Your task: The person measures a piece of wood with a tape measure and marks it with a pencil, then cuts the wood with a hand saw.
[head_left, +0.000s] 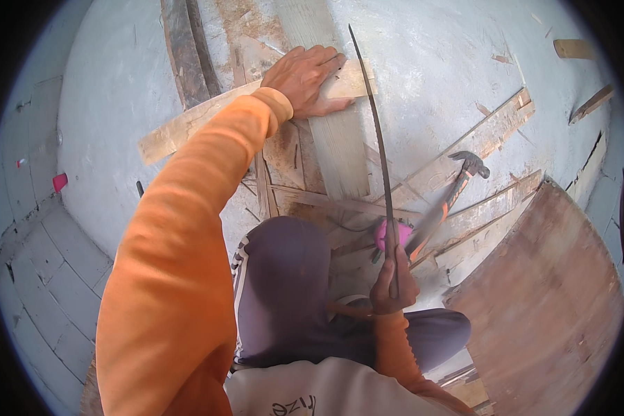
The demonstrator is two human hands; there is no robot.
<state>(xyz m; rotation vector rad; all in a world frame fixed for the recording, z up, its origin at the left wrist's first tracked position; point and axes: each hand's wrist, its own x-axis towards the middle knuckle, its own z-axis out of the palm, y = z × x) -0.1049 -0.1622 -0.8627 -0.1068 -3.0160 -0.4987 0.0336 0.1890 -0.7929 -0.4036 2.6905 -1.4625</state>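
Note:
My left hand (305,80) is clamped over a narrow pale board (350,80), its fingers across the top and the thumb at the near edge. The board lies at a slant across a wider grey plank (340,152). My right hand (395,281) is closed around the rear end of a handsaw (378,128), whose handle is mostly hidden in the fist. Seen nearly edge-on, the thin dark blade points away from me and crosses the board's right end. Whether the teeth touch the wood, I cannot tell.
A claw hammer (470,164) with an orange and black handle lies right of the saw. Beside my right hand is a bright pink object (392,234). Scrap planks (492,132) litter the pale floor, and a large reddish-brown sheet (541,298) lies at the lower right.

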